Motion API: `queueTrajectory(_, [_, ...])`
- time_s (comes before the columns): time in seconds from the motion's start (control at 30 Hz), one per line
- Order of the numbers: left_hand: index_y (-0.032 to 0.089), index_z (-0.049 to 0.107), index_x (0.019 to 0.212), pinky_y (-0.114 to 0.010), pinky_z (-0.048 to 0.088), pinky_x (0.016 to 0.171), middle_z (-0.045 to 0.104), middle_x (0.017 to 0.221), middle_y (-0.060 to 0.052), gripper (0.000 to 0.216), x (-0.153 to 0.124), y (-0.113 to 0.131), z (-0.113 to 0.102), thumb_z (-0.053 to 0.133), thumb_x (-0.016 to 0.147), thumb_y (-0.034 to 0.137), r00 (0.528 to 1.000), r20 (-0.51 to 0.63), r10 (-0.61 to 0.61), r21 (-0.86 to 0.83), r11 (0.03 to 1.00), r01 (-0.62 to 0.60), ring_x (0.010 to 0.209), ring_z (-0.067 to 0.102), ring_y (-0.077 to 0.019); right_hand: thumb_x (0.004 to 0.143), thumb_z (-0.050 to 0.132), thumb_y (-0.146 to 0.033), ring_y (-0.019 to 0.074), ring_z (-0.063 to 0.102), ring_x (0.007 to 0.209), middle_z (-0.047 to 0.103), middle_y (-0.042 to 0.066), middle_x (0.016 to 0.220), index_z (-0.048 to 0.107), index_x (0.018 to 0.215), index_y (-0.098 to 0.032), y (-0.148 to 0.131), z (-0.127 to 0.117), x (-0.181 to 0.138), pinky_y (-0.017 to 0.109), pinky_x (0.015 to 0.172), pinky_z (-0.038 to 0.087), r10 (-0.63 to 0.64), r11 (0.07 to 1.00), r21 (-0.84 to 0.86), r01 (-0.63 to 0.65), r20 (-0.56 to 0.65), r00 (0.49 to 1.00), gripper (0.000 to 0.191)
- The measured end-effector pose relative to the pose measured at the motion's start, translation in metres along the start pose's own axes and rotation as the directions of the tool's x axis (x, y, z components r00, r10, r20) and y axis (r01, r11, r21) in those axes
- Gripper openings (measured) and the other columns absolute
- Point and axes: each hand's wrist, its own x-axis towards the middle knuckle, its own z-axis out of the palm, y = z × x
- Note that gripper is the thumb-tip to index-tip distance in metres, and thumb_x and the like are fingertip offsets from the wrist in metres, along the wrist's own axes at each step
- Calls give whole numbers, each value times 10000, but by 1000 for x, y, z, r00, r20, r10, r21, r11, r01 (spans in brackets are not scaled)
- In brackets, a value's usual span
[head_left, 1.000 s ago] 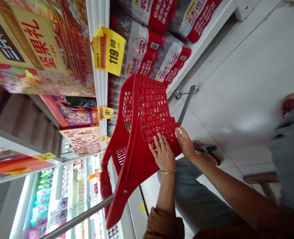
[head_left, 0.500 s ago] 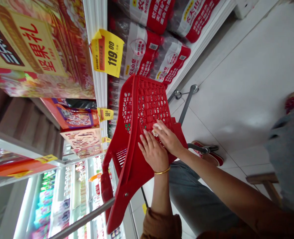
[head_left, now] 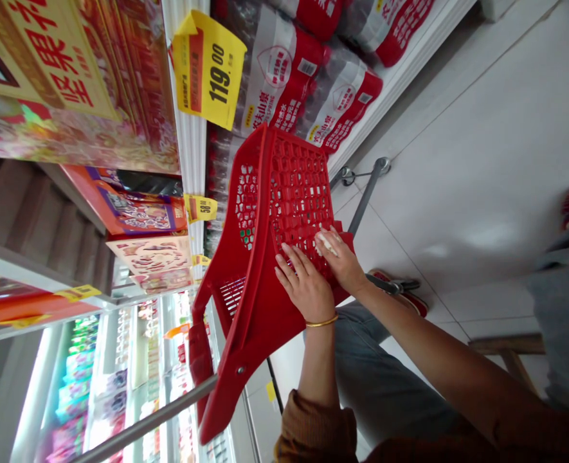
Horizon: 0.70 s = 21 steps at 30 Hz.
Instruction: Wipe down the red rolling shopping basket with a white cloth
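A red plastic shopping cart basket (head_left: 260, 315) with honeycomb-patterned sides stands beside the shelf. My left hand (head_left: 308, 286), with a gold bangle at the wrist, lies on the smooth red panel, fingers stretched out and holding nothing. Just to its right, my right hand (head_left: 342, 263) presses a small white crumpled wipe (head_left: 327, 243) against the edge of the perforated panel (head_left: 298, 186). Its fingers partly cover the wipe.
Packs of bottled water (head_left: 342, 103) fill the shelf, with yellow price tags (head_left: 209, 71) on its edge. Boxed goods (head_left: 76, 83) are at left. A metal cart leg (head_left: 367, 193) reaches the tiled floor (head_left: 438, 180). A wooden stool (head_left: 506, 347) and another person's grey clothing (head_left: 568, 308) are at right.
My right hand has slid with the wipe rightward along the panel, away from my left hand. My left hand has shifted slightly right and down on the panel. The view has tilted a little.
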Motion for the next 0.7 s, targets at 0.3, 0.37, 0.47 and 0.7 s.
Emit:
queueTrajectory(0.3, [92,280,1482,-516,169,1194,195,1569,-143,550,0,-5,-3,359,938,115,999,53,3,-18,1000,-2,1467,63,-293,990,350,-236,230,399,1388,373,68,1528,467,1402,-250,32,-3,-22,437,1132,397,260,962,-38,-269,-157,953,428])
queueTrajectory(0.37, [101,282,1483,-496,191,1193,215,1568,-138,551,-1,-8,-5,366,938,121,998,66,22,-28,999,-21,1469,102,-277,979,336,-199,234,414,1377,365,81,1527,460,1407,-238,24,-3,-18,428,1126,409,268,958,-55,-280,-168,949,448])
queueTrajectory(0.47, [89,283,1480,-465,211,1193,239,1563,-136,536,-2,-12,-10,331,946,114,996,76,55,-28,998,-53,1468,139,-256,969,318,-157,218,361,1411,356,73,1527,422,1431,-245,-2,-2,-3,424,1166,364,178,981,-50,-186,-136,975,481])
queueTrajectory(0.7, [134,301,1482,-527,182,1185,250,1565,-125,522,1,-22,-27,348,963,156,1000,16,-6,-12,1000,7,1474,102,-275,992,357,-215,198,290,1446,256,32,1580,133,1525,-323,-63,5,33,425,1178,358,-43,998,33,45,-63,997,588])
